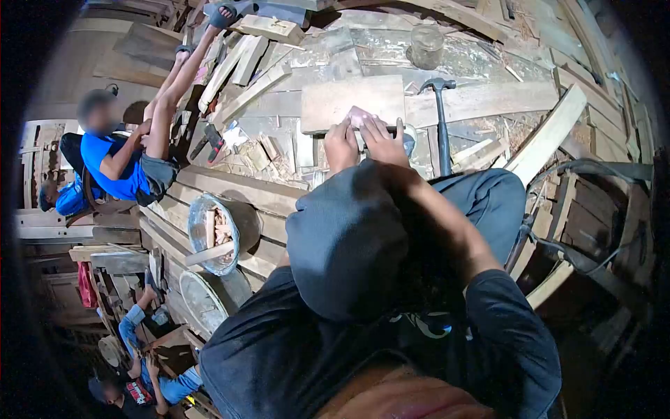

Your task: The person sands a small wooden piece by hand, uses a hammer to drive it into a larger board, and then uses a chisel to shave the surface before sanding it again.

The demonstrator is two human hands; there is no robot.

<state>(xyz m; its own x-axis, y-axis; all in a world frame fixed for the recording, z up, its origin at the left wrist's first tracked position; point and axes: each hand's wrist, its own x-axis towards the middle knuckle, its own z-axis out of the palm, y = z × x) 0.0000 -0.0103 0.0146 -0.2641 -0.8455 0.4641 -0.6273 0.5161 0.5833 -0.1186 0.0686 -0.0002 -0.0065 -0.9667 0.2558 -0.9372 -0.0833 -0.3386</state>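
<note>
from where i stand, the work looks to be at the sanding stage. a flat wooden board (pixel 352 94) lies on the littered plank floor (pixel 324 73), just beyond the sitter's bent legs, and a small reddish-brown sheet (pixel 360 114), sandpaper by the look of it, sits at its near edge. the left hand (pixel 341 145) and the right hand (pixel 384 142) are side by side there, fingers stretched forward with their tips at the sheet. i can't tell whether either is pinching it or only bearing down on it.

as i judge it, the next move calls for even pressure from both hands, the sheet kept flat and stroked along the board, with the board held from sliding.

close on the right lies a claw hammer (pixel 443 133), its head on the far side, out of the hands' use. a glass jar (pixel 426 50) stands farther off. to the left is a bucket (pixel 239 227) of wood offcuts (pixel 222 234), and beyond it sits a co-worker in a blue shirt (pixel 112 157).
</note>
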